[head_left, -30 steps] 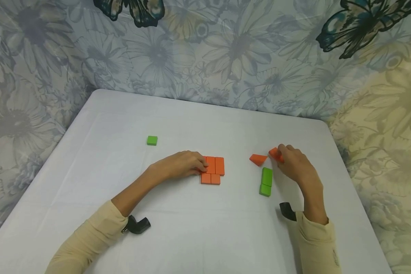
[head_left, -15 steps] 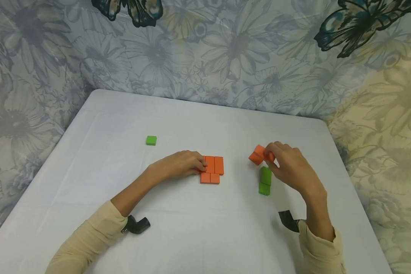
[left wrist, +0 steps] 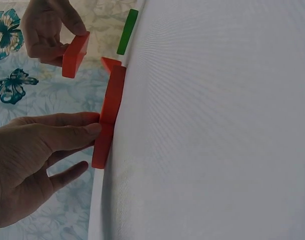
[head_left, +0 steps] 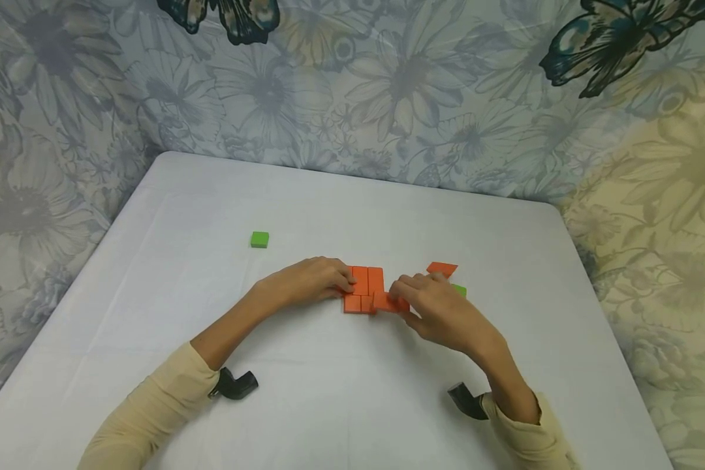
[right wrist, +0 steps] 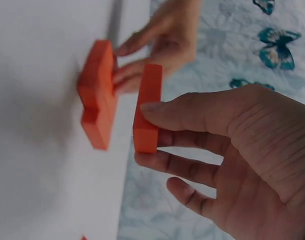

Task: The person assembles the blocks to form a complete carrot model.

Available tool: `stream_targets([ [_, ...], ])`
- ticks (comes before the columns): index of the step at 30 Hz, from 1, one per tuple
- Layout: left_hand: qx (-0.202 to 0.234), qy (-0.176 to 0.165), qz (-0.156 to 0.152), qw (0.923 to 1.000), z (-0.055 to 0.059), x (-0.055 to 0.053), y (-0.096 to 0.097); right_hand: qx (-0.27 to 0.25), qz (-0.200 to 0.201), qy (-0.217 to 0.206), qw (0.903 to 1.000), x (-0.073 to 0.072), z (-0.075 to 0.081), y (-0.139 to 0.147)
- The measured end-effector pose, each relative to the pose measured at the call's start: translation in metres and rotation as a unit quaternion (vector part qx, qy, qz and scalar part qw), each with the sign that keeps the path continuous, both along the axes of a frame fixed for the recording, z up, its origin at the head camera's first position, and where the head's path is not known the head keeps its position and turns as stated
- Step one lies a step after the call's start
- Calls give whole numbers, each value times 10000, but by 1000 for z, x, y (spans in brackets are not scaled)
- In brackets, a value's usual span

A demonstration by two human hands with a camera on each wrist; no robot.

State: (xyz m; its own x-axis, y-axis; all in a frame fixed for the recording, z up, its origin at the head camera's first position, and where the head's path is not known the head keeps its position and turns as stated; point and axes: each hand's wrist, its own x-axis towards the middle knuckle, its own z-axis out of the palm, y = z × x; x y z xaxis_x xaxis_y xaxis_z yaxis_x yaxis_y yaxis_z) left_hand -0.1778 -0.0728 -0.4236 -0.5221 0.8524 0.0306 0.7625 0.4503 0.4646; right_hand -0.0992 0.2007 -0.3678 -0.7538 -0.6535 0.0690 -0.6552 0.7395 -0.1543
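On the white table, orange blocks point(head_left: 375, 281) lie fitted side by side in a flat group. My left hand point(head_left: 308, 284) holds the group's left end; in the left wrist view its thumb and finger pinch the edge of an orange block point(left wrist: 103, 142). My right hand point(head_left: 443, 310) grips a loose orange block point(head_left: 386, 301) over the group's near right corner. The right wrist view shows that thumb on the long face of the held block point(right wrist: 150, 100), fingers behind. Behind the right hand lies another orange block point(head_left: 442, 268) with slanted ends.
A green block point(head_left: 461, 290) right of the right hand is mostly hidden by it. Another green block point(head_left: 260, 239) sits apart toward the back left. The flower-patterned wall point(head_left: 329, 98) rises behind the table point(head_left: 305, 405).
My right hand has picked up an orange block from the right side and carried it left and nearer to the orange group. My left hand has stayed in place.
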Motion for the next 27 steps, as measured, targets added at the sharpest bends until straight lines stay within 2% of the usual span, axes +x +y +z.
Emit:
stream_targets([
  [7,-45,7,-11,10000,0,-1,0,254,489,-321,9980,4,-18,-20],
  [15,-64,-3,26,10000,0,-1,0,254,672,-346,9968,5,-33,-30],
  [27,3,-207,70,9998,-1,-3,1,678,595,241,9956,5,-39,-37],
])
